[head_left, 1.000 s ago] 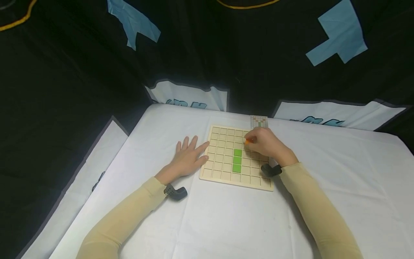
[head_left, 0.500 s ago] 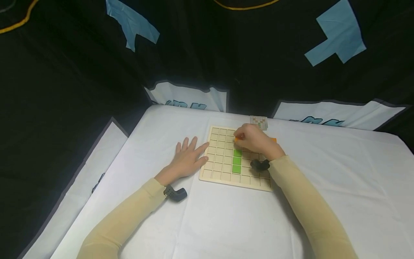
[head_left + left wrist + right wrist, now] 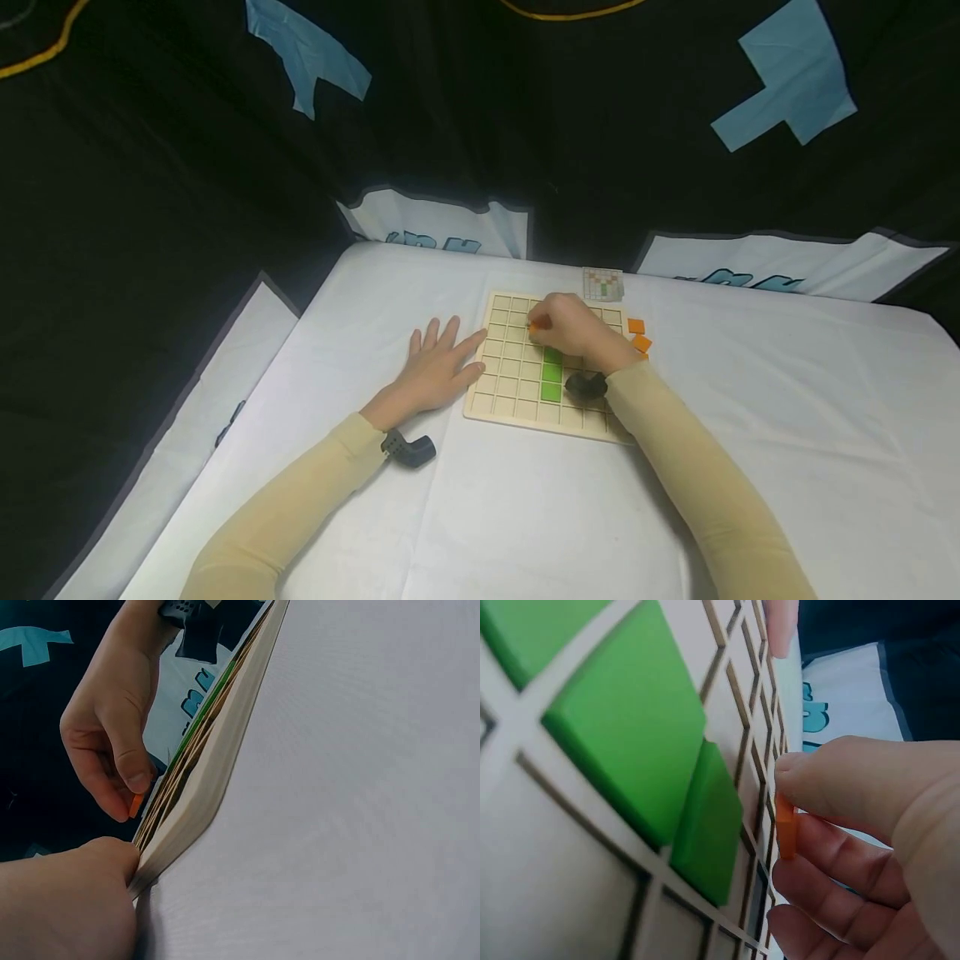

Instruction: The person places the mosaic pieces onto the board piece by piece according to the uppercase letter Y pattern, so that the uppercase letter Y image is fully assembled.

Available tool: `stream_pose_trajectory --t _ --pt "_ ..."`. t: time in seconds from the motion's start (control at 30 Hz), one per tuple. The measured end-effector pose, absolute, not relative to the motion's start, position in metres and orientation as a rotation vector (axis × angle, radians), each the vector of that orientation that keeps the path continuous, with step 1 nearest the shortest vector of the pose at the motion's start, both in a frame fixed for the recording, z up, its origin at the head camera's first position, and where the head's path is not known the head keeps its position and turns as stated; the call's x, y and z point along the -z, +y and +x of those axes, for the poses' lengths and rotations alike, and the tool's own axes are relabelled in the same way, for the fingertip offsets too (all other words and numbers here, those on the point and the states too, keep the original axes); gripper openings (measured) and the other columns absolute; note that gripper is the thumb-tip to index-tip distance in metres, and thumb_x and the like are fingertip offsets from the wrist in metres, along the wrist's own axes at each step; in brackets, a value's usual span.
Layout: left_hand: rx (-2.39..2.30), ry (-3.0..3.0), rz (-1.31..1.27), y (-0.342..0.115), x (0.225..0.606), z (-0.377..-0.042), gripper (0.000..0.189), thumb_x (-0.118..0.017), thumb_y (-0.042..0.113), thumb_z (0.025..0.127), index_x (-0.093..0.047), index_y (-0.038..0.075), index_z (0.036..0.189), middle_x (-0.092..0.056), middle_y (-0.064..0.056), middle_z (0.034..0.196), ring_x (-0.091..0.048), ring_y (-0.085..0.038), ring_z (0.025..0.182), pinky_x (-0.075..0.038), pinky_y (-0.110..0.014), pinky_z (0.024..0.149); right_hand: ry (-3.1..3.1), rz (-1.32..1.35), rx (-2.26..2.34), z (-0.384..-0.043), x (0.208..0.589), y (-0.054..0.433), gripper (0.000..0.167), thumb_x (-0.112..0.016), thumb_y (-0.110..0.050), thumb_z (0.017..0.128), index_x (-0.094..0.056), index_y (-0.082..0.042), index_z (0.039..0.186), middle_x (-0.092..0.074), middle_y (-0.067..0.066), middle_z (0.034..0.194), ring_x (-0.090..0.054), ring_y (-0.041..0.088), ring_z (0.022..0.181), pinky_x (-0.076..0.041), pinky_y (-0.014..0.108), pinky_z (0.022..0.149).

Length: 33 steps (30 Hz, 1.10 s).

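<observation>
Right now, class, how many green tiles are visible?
3: near tile, middle tile, far tile, in one column on the wooden grid board; the right hand may hide more.

No word or number legible anywhere. Blue-teal lettering on the rear left white panel (image 3: 450, 218) and rear right white panel (image 3: 832, 268), but the surface (image 3: 570, 517) edge cuts it off; only partial glyphs. Left side white panel (image 3: 225, 367): sliver of a dark-blue mark, unreadable. Wrist views catch teal letter fragments on white, no full word. Small grid card (image 3: 602, 285): too small to make out any print.
</observation>
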<state>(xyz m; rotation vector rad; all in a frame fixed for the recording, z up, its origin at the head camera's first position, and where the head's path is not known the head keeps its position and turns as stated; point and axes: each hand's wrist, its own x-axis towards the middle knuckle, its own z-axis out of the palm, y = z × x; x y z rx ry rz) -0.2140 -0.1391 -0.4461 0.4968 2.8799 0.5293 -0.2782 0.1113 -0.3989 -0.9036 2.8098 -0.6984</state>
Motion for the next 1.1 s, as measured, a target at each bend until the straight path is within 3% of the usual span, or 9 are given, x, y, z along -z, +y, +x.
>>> stream_pose_trajectory --t 0.1,0.2,0.4,0.53,0.77,1.1 --pt "-0.531 2.886 0.505 -0.139 0.447 -0.214 0.063 -0.039 0.051 0.106 -0.030 0.026 0.162 -0.008 -0.024 0.171 0.003 -0.052 0.156 0.002 -0.072 0.122 2.810 -0.900 0.707 -0.278 0.402 0.110 0.003 -0.072 -0.005 0.088 -0.075 -0.006 0.088 -0.070 0.008 0.089 -0.058 0.023 0.088 -0.052 0.040 0.087" --pt "-0.532 2.887 0.507 -0.139 0.447 -0.214 0.063 -0.039 0.051 0.106 -0.030 0.026 0.162 -0.008 -0.024 0.171 0.003 -0.052 0.156 0.002 -0.072 0.122 2.814 -0.882 0.728 -0.277 0.404 0.110 0.014 -0.073 -0.004 0.088 -0.078 -0.004 0.100 -0.076 0.010 0.100 -0.063 0.024 0.094 -0.054 0.042 0.095" --pt "-0.523 2.880 0.499 -0.139 0.447 -0.214 0.063 -0.039 0.052 0.106 -0.029 0.027 0.162 -0.007 -0.023 0.171 0.004 -0.052 0.156 0.002 -0.071 0.123 2.821 -0.869 0.718 -0.277 0.408 0.108 0.019 -0.073 -0.004 0.087 -0.079 -0.004 0.105 -0.076 0.010 0.101 -0.061 0.024 0.093 -0.054 0.041 0.094" --pt "-0.520 2.883 0.504 -0.139 0.446 -0.213 0.063 -0.040 0.051 0.106 -0.030 0.026 0.162 -0.008 -0.024 0.171 0.003 -0.053 0.156 0.001 -0.072 0.122 2.824 -0.834 0.715 -0.275 0.409 0.107 0.022 -0.073 -0.003 0.087 -0.078 -0.004 0.109 -0.077 0.011 0.108 -0.065 0.025 0.100 -0.053 0.044 0.101" --pt "-0.522 2.889 0.512 -0.138 0.445 -0.213 0.063 -0.041 0.050 0.106 -0.030 0.025 0.162 -0.009 -0.025 0.170 0.002 -0.053 0.156 0.000 -0.072 0.122 2.841 -0.835 0.719 -0.274 0.411 0.107 0.024 -0.074 -0.004 0.085 -0.079 -0.004 0.108 -0.075 0.010 0.101 -0.058 0.023 0.090 -0.053 0.041 0.091" --pt "-0.525 2.880 0.506 -0.139 0.445 -0.213 0.062 -0.040 0.050 0.106 -0.030 0.026 0.162 -0.008 -0.024 0.171 0.003 -0.053 0.156 0.000 -0.072 0.122 2.859 -0.806 0.722 -0.271 0.413 0.107 0.026 -0.074 -0.005 0.086 -0.078 -0.004 0.112 -0.073 0.010 0.102 -0.058 0.023 0.091 -0.052 0.040 0.090"
